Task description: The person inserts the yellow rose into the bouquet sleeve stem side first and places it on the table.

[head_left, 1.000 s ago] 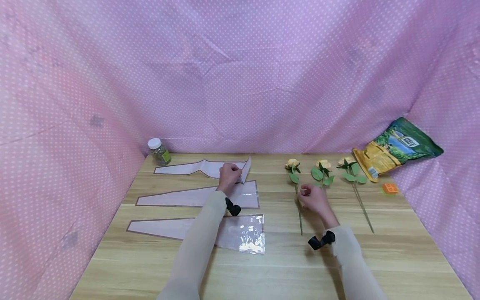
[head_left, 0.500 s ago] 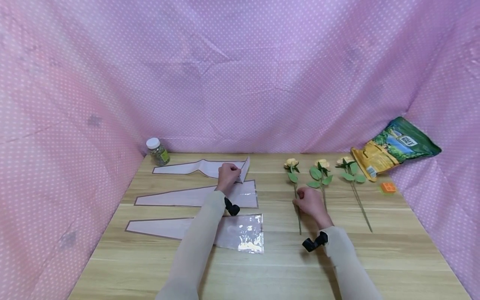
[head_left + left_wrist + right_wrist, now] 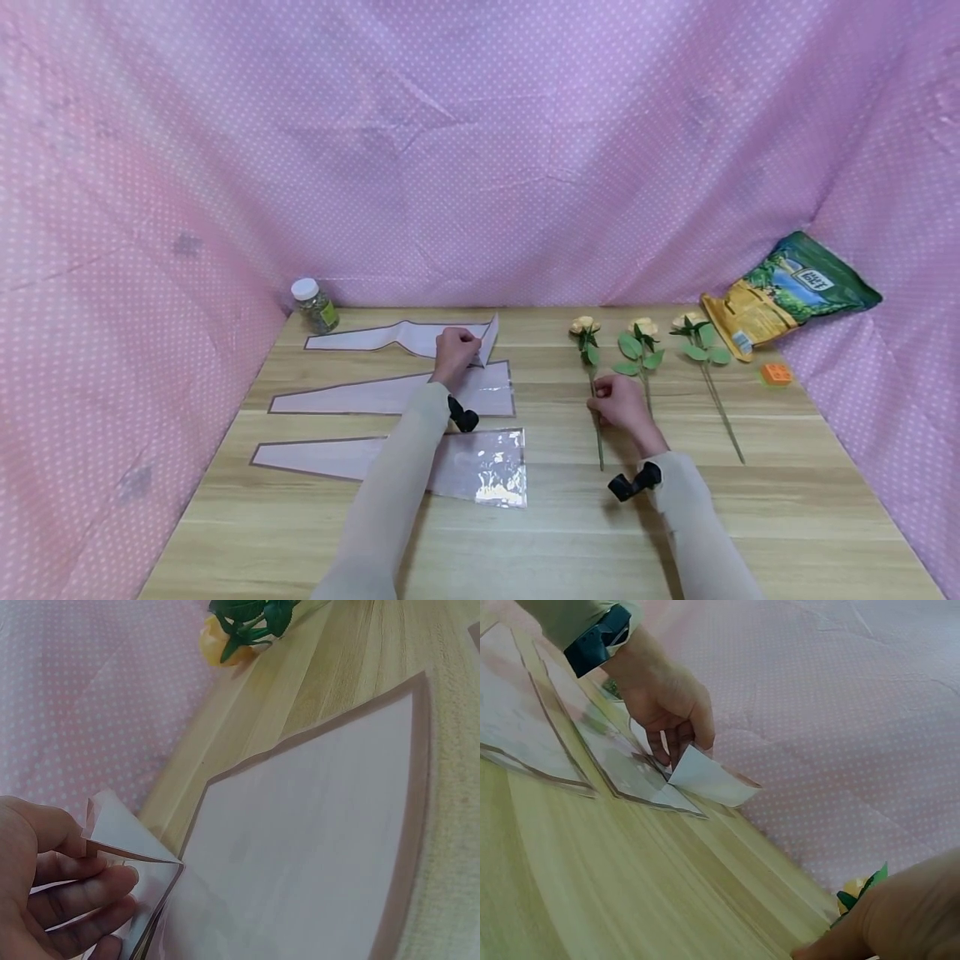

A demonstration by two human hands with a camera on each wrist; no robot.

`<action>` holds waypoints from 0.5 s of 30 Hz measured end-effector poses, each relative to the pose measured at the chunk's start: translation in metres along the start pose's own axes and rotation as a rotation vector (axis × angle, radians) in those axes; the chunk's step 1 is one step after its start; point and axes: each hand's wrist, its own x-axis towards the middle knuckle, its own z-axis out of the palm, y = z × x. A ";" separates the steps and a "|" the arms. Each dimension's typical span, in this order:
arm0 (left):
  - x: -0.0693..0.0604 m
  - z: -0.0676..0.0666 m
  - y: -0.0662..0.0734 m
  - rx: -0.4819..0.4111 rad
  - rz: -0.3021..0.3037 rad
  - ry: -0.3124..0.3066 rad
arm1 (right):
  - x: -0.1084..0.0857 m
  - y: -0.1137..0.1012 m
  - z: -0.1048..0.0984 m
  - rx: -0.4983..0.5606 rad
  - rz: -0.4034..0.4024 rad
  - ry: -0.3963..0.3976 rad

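Observation:
My left hand (image 3: 456, 354) pinches the wide end of the farthest flower sleeve (image 3: 360, 338), a tapered, pale pink clear wrap with a brown border. Its open end stands raised and folded in the left wrist view, where the fingers (image 3: 90, 896) curl at the edge. My right hand (image 3: 622, 404) grips the thin stem of the leftmost yellow rose (image 3: 585, 327), which lies on the table with its bloom away from me. In the right wrist view most of this rose is hidden behind the hand. A second rose (image 3: 642, 327) lies close by, its stem partly covered by my right hand.
Two more flower sleeves (image 3: 337, 395) lie flat nearer me. A third rose (image 3: 705, 337) lies right, beside an orange block (image 3: 776, 374) and a green-yellow bag (image 3: 787, 292). A white-lidded jar (image 3: 316, 306) stands at the back left corner. Pink cloth (image 3: 480, 167) encloses the table.
My right hand has moved left from beside the second rose onto the leftmost rose's stem. That rose has turned a little, its leaf swinging right. My left hand keeps its place on the sleeve.

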 end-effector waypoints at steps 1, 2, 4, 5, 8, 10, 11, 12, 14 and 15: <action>0.000 0.000 0.000 0.000 -0.001 0.000 | 0.000 0.001 -0.001 0.023 0.004 0.000; 0.000 0.000 0.000 0.000 -0.001 0.001 | 0.000 0.001 -0.001 0.041 0.006 0.002; 0.000 0.000 0.000 0.003 0.002 0.003 | 0.000 0.002 -0.002 0.057 0.000 0.008; 0.000 0.000 -0.001 0.004 0.004 0.004 | 0.000 0.003 -0.003 0.062 -0.004 0.014; 0.001 0.001 -0.001 0.010 0.004 0.003 | 0.001 0.004 -0.004 0.075 -0.017 0.030; 0.001 0.001 -0.001 0.012 0.001 0.002 | 0.001 0.005 -0.005 0.103 -0.010 0.028; 0.001 0.001 -0.001 0.012 -0.002 0.002 | 0.002 0.005 -0.005 0.130 -0.003 0.020; 0.001 0.001 -0.001 0.011 -0.006 0.002 | 0.002 0.005 -0.005 0.161 0.004 0.016; 0.000 0.001 -0.001 0.007 -0.010 0.002 | 0.002 0.004 -0.006 0.213 0.017 0.007; 0.000 0.001 -0.001 0.005 -0.010 0.002 | 0.001 0.004 -0.007 0.242 0.019 -0.003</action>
